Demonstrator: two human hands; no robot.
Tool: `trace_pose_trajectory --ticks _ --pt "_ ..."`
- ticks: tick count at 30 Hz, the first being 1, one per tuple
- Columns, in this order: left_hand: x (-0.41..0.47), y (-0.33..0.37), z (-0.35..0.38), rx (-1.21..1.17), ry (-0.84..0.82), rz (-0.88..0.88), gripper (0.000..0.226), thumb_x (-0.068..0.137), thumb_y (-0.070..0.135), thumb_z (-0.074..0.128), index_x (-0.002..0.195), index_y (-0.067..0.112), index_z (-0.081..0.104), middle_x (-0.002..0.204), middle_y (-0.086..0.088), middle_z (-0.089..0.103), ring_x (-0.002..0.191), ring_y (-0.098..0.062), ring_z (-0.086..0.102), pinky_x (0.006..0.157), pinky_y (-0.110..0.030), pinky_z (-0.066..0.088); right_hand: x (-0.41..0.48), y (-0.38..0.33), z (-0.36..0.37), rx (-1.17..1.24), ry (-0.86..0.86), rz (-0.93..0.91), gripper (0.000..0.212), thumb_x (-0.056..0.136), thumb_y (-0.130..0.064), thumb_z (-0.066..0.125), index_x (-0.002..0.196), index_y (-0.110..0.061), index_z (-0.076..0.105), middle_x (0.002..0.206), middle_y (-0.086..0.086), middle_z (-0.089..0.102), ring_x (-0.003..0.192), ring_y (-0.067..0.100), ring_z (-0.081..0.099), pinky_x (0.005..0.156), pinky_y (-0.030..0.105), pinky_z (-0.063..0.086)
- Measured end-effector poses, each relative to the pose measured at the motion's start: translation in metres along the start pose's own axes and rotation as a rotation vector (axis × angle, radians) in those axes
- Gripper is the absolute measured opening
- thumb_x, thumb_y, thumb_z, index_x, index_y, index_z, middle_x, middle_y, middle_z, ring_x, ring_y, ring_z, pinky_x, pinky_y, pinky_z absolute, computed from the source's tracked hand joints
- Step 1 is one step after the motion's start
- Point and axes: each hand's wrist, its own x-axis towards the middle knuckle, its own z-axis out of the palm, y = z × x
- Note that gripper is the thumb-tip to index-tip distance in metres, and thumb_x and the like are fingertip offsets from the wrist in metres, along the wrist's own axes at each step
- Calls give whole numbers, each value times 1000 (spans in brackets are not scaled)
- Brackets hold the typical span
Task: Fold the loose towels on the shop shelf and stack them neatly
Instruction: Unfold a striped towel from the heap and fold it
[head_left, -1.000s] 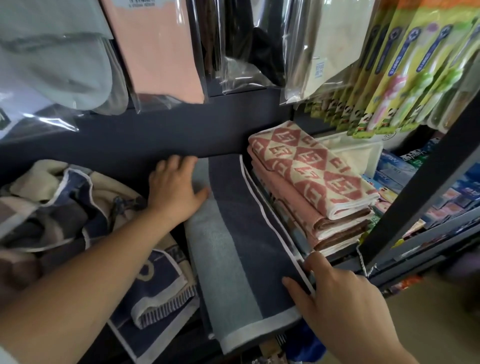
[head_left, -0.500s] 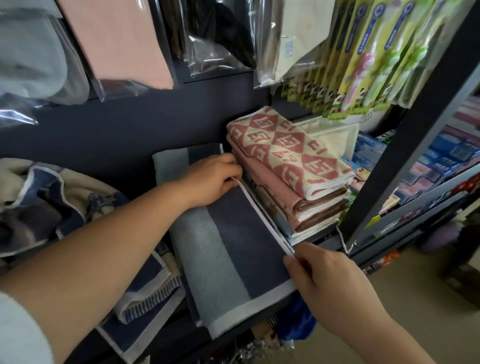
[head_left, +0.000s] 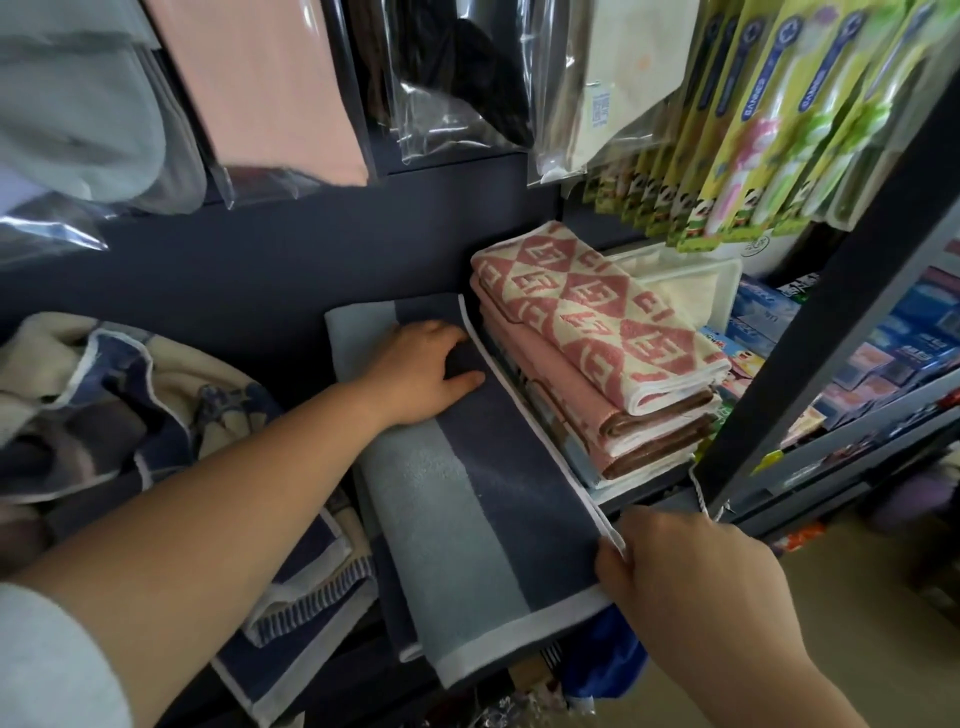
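Note:
A folded towel in light blue and navy with a white border lies lengthwise on the dark shelf. My left hand rests on its far end, thumb stretched out on the navy stripe. My right hand pinches the towel's near right corner at the white edge. To the right stands a neat stack of folded towels, topped by a pink and cream diamond-patterned one. At the left lies a heap of loose towels in navy, cream and grey.
Bagged cloths and toothbrush packs hang above the shelf. A dark upright post frames the right side, with boxed goods behind it. A white tray sits behind the stack. Floor shows at the lower right.
My left hand moved from the towel's far left edge across to its right side near the stack. My right hand kept its hold on the near right corner.

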Motion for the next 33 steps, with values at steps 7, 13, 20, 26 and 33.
trace_pose_trajectory --ticks 7,13,20,26,33 --pt "-8 -11 -8 90 -293 37 118 58 99 21 159 40 19 169 13 7 157 -14 -1 123 -55 -6 22 -52 15 404 317 -481 26 98 -43 50 96 -21 65 100 -2 59 88 20 61 74 37 54" --pt "-4 -15 -1 154 -257 -47 95 78 91 37 158 47 12 170 11 -1 156 -18 -9 120 -63 -10 57 -77 22 80 -92 -478 83 89 -85 22 157 -48 -5 169 6 -14 153 34 -20 121 60 -12" --pt "-4 -20 -1 49 -307 -134 92 80 90 34 158 49 8 170 11 -4 157 -17 -8 121 -64 -3 58 -71 30 34 -129 -430 92 78 -96 16 149 -54 -26 166 5 -27 151 36 -27 121 62 -11" --pt "-60 -35 -23 -309 88 -129 60 93 62 51 145 32 50 153 4 48 141 -18 41 118 -44 32 60 -72 32 45 -137 -426 93 75 -97 8 153 -53 -18 167 6 -23 153 33 -25 124 57 -7" --pt "-205 -108 -38 201 91 -363 75 83 72 30 147 37 47 159 6 39 146 -27 33 117 -57 24 69 -111 0 70 -117 -508 93 78 -89 16 155 -38 30 167 -1 20 156 25 7 127 43 10"
